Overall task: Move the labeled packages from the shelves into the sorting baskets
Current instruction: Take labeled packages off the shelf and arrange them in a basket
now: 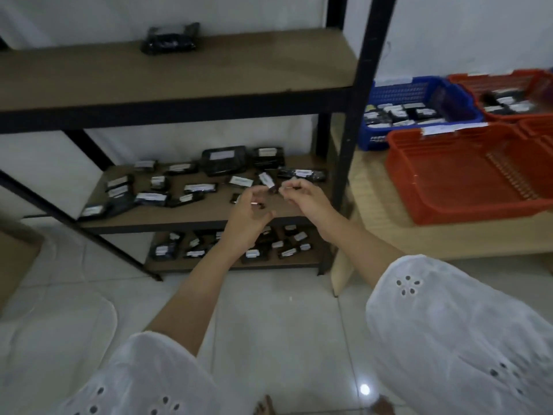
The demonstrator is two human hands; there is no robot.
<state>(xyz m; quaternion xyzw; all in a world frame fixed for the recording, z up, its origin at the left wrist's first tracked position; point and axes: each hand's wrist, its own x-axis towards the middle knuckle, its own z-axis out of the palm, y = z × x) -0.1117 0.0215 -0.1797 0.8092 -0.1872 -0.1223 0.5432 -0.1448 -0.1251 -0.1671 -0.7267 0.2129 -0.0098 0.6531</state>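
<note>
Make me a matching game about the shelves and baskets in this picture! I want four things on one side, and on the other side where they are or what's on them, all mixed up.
Things:
1. top shelf
2. middle shelf
3. blue basket
4. small package

Match with:
A. pinched at the fingertips of the right hand
B. carries just one black package
C. stands behind the front red basket
D. scattered with many labeled packages

Pairs: 1-B, 2-D, 3-C, 4-A.
</note>
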